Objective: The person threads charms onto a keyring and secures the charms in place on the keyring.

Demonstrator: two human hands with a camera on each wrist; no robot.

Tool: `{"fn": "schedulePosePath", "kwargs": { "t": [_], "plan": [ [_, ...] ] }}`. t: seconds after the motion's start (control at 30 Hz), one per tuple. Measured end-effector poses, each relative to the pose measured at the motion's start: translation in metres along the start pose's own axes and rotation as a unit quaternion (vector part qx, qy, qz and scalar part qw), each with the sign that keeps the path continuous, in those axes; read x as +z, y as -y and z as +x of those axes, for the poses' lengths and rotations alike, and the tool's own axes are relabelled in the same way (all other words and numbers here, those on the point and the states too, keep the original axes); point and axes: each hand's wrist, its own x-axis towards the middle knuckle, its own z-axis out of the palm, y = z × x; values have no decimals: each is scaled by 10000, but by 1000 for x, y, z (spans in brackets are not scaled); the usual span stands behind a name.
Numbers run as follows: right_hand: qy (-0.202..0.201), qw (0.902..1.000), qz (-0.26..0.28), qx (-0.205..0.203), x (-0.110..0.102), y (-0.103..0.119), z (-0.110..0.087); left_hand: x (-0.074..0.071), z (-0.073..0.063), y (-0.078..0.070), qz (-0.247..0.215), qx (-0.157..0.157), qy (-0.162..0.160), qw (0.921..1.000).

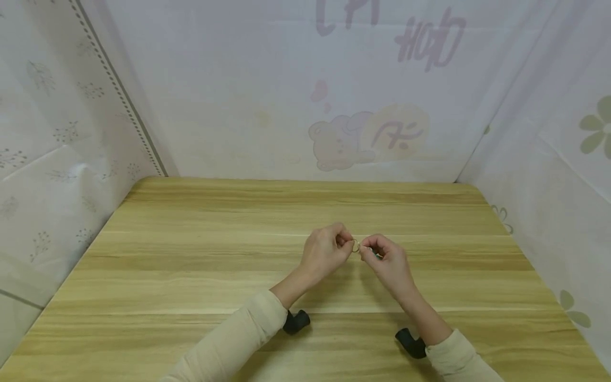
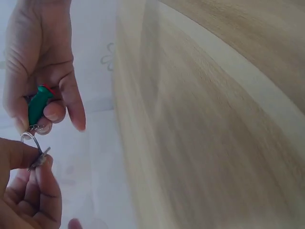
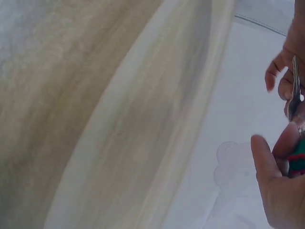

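Observation:
Over the middle of the table both hands meet at a small metal key ring (image 1: 355,245). My left hand (image 1: 326,248) pinches a key (image 3: 295,90) at the ring; its blade shows in the right wrist view. My right hand (image 1: 389,263) grips a green charm with red trim (image 2: 39,106), linked to the ring (image 2: 31,137) by a short chain (image 2: 35,128). In the left wrist view the right hand is above and the left hand (image 2: 31,191) below. Fingers cover much of the charm, so its full shape is hidden.
The wood-grain table (image 1: 191,254) lies beneath the hands. A black curved piece (image 1: 297,322) shows beside the left forearm, another black curved piece (image 1: 410,344) beside the right. Printed cloth (image 1: 229,95) hangs behind the table and along both sides.

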Motion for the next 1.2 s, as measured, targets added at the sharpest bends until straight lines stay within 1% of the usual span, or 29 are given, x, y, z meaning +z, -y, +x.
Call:
{"fn": "schedulePosePath", "kwargs": {
  "t": [0.07, 0.1, 0.17, 0.2, 0.3, 0.4, 0.47, 0.53, 0.67, 0.77, 0.87, 0.97, 1.03, 1.1, 1.13, 1.17, 1.2],
  "plan": [
    [192, 9986, 396, 300, -2, 2, 1, -2, 0, -1, -123, -119, 208, 9996],
    [289, 9974, 540, 391, -3, 3, 2, -3, 0, -2, -120, -87, 292, 9995],
    [503, 9951, 722, 448, -5, 4, 3, -4, 0, -4, -57, 79, 381, 9992],
    [608, 9943, 759, 433, -7, 5, 4, -5, 0, -4, 42, 265, 366, 9990],
    [871, 9931, 720, 319, -10, 7, 5, -7, -1, -5, 484, 903, 113, 9947],
    [1028, 9920, 673, 277, -14, 9, 6, -8, -1, -6, 910, 1394, -174, 9859],
    [1100, 9916, 634, 255, -15, 10, 6, -9, -1, -6, 1097, 1541, -256, 9816],
    [1161, 9912, 591, 219, -16, 11, 7, -11, -1, -7, 1169, 1587, -271, 9800],
    [1211, 9912, 505, 159, -17, 12, 7, -13, -1, -7, 1078, 1556, -217, 9817],
    [1207, 9916, 439, 176, -18, 12, 6, -14, 0, -7, 758, 1389, -105, 9873],
    [1193, 9921, 347, 197, -19, 11, 5, -15, 0, -7, 457, 1080, 20, 9931],
    [1182, 9924, 284, 206, -20, 9, 5, -16, 0, -8, 232, 685, 114, 9973],
    [1172, 9925, 276, 214, -20, 9, 5, -16, -1, -8, 115, 438, 178, 9988],
    [1184, 9923, 266, 246, -20, 8, 5, -16, -1, -8, -21, 269, 271, 9993],
    [1193, 9922, 274, 251, -20, 8, 5, -15, -2, -8, -77, 224, 309, 9992],
    [1205, 9920, 279, 265, -20, 8, 5, -15, -2, -8, -83, 244, 336, 9991],
    [1218, 9918, 274, 270, -20, 8, 5, -14, -2, -8, -15, 358, 335, 9988]
  ]
}}
